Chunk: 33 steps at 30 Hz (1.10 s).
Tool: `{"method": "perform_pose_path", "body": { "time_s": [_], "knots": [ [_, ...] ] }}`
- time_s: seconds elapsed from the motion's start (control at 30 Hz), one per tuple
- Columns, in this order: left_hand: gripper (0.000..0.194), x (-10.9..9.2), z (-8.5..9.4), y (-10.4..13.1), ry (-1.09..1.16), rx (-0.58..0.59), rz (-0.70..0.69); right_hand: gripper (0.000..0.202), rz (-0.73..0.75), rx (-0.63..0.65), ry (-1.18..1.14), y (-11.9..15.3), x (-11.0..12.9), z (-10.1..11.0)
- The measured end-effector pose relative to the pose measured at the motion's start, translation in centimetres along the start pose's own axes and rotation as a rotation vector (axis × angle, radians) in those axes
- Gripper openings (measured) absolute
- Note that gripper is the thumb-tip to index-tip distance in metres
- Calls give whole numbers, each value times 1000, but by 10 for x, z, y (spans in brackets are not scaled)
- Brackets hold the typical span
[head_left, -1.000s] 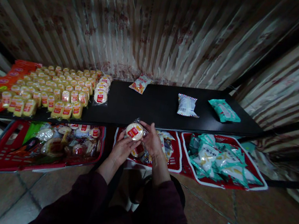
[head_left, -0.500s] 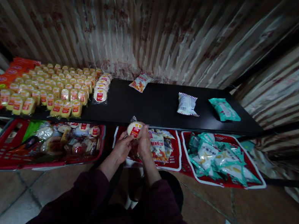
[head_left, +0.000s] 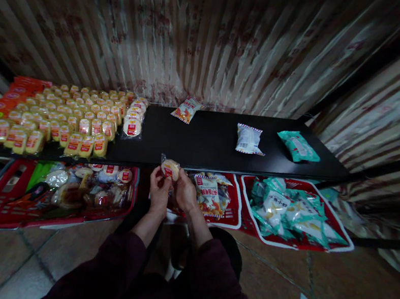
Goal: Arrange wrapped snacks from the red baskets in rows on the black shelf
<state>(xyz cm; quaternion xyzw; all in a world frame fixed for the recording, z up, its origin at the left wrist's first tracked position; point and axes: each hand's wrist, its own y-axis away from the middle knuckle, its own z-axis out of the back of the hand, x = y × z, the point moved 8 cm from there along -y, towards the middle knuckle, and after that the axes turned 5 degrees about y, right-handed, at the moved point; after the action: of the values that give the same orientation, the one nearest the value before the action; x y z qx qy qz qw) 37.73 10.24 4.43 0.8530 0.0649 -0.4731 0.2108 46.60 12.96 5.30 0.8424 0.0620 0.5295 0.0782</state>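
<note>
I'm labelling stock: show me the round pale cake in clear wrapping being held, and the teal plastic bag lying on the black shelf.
Round pale cake in clear wrapping (head_left: 170, 168): head view, on its round face.
Teal plastic bag (head_left: 298, 147): head view, middle of its upper side.

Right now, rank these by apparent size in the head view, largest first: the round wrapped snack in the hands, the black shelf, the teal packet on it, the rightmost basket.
1. Black shelf
2. Rightmost basket
3. Teal packet
4. Round wrapped snack

Each step down looks clear.
</note>
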Motion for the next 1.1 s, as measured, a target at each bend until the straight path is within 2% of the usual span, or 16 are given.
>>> {"method": "perform_pose_path", "body": {
  "time_s": [0.13, 0.23, 0.43, 0.57, 0.67, 0.87, 0.93, 1.0, 1.1],
  "knots": [
    [51, -1, 2, -2, -56, -10, -51, 45, 26, 45, -75, 2, 7, -7],
    [50, 2, 3, -3, -42, 0, -34, 42, 22, 94, -87, 7, 12, -11],
    [40, 5, -4, 2, 84, 127, 56, 41, 34, 79, 95, 15, 19, -12],
    [40, -1, -4, 8, 85, 132, 19, 40, 32, 67, 154, 17, 19, -12],
    [43, 0, -4, 10, 114, 132, 52, 40, 57, 62, 186, 17, 20, -12],
    [44, -10, -9, 12, 155, 229, 106, 37, 107, 93, 271, 14, 20, -16],
    [43, -14, -5, 10, 131, 203, 125, 32, 152, 97, 280, 14, 24, -17],
    [40, -16, 7, 5, 117, 109, 140, 29, 166, 110, 288, 13, 25, -19],
    [37, -19, 21, -1, 138, 9, 151, 32, 102, 117, 271, 11, 18, -20]
  ]
}}
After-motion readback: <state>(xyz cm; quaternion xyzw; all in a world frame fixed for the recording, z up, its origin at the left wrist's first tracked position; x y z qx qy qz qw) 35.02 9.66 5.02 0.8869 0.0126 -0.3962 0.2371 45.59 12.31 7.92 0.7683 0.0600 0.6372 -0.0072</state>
